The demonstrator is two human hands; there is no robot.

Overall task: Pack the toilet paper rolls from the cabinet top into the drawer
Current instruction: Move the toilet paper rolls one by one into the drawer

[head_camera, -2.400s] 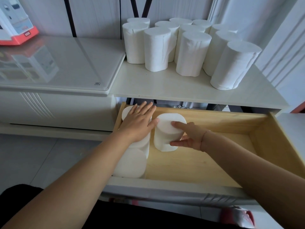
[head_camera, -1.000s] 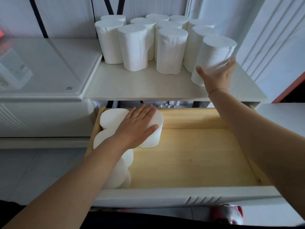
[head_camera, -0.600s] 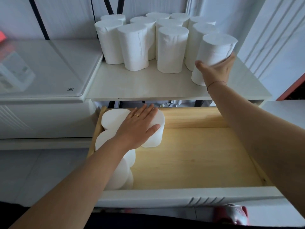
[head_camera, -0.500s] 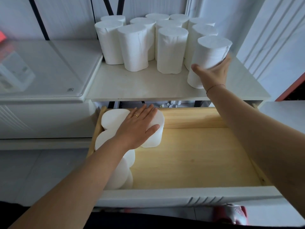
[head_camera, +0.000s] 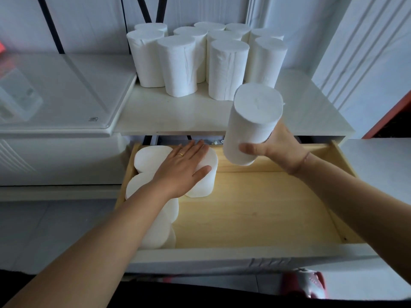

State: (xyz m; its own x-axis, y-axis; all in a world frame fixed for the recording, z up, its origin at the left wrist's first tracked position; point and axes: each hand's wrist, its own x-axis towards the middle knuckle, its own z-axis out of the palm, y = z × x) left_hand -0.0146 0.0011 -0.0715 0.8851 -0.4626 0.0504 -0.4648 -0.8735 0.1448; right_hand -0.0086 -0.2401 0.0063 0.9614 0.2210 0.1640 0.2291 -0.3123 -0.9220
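While left hand [head_camera: 180,172] flat on packed rolls [head_camera: 151,156], right hand [head_camera: 278,150] grips roll [head_camera: 251,121] over wooden drawer [head_camera: 255,210], white cabinet top [head_camera: 178,114] behind.

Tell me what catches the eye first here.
The right hand grips a tilted white roll above the back edge of the open wooden drawer. Behind it, a cluster of upright rolls stands on the cabinet top. The left hand lies flat on the packed rolls at the drawer's left side.
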